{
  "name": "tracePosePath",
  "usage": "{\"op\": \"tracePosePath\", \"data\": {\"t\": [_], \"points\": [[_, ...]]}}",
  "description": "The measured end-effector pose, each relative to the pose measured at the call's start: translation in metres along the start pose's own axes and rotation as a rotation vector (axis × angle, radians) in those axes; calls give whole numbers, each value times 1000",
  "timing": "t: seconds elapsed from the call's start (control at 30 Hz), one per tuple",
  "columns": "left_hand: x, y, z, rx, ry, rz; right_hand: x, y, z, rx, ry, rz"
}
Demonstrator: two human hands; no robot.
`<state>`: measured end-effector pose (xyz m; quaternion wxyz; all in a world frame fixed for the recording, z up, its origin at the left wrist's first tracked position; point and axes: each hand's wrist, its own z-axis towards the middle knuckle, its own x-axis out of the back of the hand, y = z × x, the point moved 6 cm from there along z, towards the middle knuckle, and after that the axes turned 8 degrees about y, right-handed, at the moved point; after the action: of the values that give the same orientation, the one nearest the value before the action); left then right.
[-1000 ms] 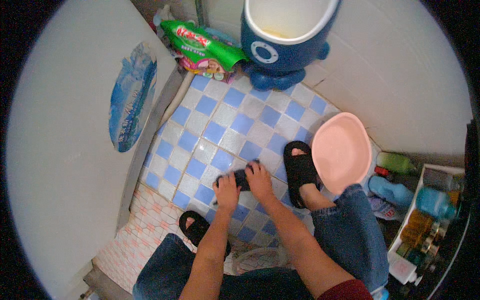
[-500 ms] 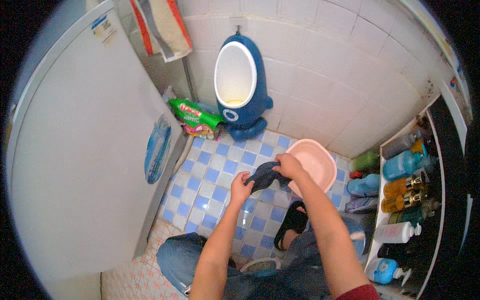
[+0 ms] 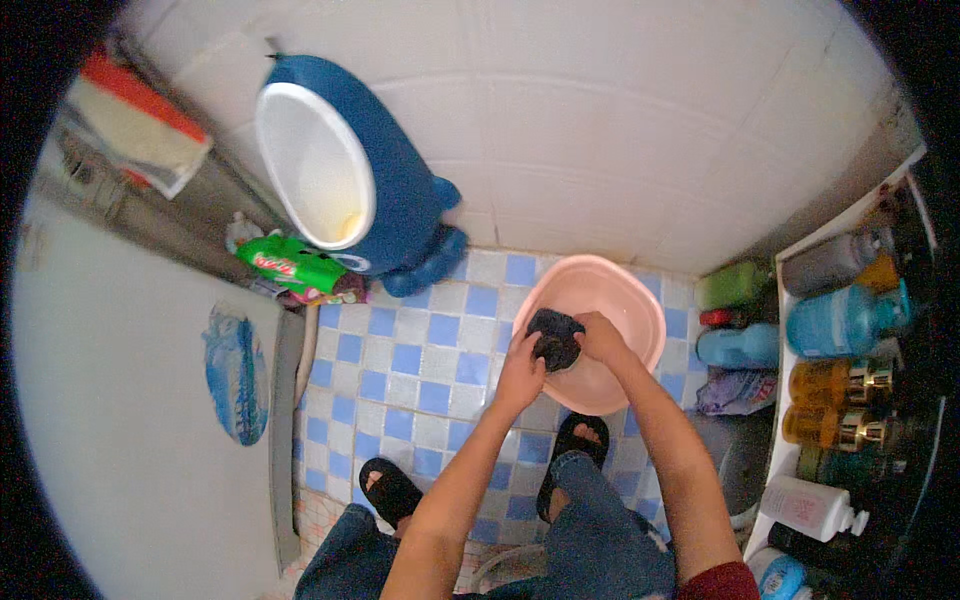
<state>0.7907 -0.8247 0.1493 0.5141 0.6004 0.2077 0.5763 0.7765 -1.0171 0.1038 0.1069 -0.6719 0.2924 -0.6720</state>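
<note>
1. Black cloth (image 3: pixel 556 339), bunched into a compact piece, was found over the near left part of a pink plastic basin (image 3: pixel 635 305); whether it touched the basin could not be determined.
2. Left hand (image 3: pixel 522 370): partly closed, with bent fingers gripping the cloth at its left edge.
3. Right hand (image 3: pixel 600 340): partly closed, fingertips gathered on the cloth's right edge.
4. The basin stood on a blue-and-white tiled floor (image 3: pixel 433 362), near the wall.
5. Footwear consisted of two black open-toed slippers, the left slipper (image 3: pixel 398 497) well apart from the basin and the right slipper (image 3: pixel 557 470) just beside its near rim.
6. A dark blue and white child's urinal (image 3: pixel 405 195) was positioned against the wall, with yellowish matter low in its bowl.
7. A green packet (image 3: pixel 290 264) lay beside the urinal, near a white panel (image 3: pixel 130 400) bearing a blue oval sticker (image 3: pixel 236 378).
8. To the right, a shelf carried a blue pump bottle (image 3: pixel 832 322), two amber bottles (image 3: pixel 812 385) and a white pump bottle (image 3: pixel 805 507).
</note>
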Motion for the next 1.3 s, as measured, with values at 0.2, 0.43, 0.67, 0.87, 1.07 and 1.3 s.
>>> {"op": "tracePosePath", "data": {"t": [0.2,0.43,0.67,0.87,1.07,1.3], "points": [[-36,-42,-22,-155,-253,787,-71,-45,-41,262,-29,-197],[-31,-36,-44,-169,-329,859,-76,-49,-54,259,-8,-357],[-27,-21,-55,1,-463,705,-80,-22,-53,-179,-100,-92],[2,-10,-2,133,-43,26,-24,-40,-41,-198,-81,831],[12,1,18,302,-78,-304,41,-59,-32,-179,-19,945],[11,-18,6,465,-146,-325,3,-57,-30,-268,-39,1042]]}}
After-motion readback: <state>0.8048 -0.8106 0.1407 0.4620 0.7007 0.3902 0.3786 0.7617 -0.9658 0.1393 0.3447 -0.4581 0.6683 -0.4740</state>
